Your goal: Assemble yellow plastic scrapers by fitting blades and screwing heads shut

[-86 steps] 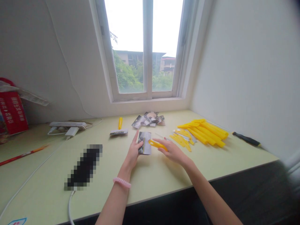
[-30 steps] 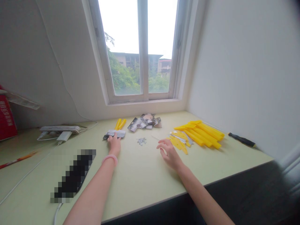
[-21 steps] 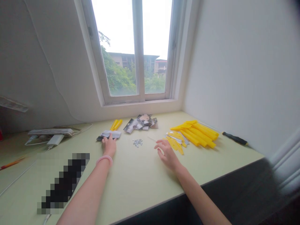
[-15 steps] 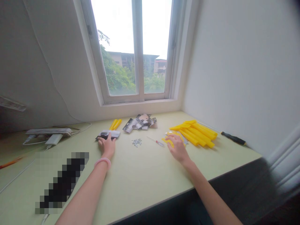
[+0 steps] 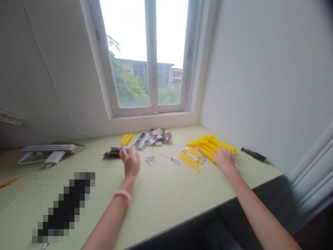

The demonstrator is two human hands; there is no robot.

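Now, right hand (image 5: 224, 159): fingers slightly spread, resting palm-down on the yellow plastic pry tools (image 5: 215, 147), not clamped.
Left hand (image 5: 130, 163): open, fingers raised, holding nothing, just beside a packaged card (image 5: 116, 151).
Pry tools: overlapping heap toward the right of the desk (image 5: 161, 211), too stacked to count.
Counts: two yellow handles (image 5: 126, 139), one thin screwdriver (image 5: 171, 159), one black-handled screwdriver (image 5: 253, 154).

Beneath the right hand (image 5: 225, 157), smooth, glossy yellow plastic pry tools (image 5: 209, 148); left of that hand, small shiny metal fasteners (image 5: 149, 159) lie on the matt, pale green counter (image 5: 161, 205).
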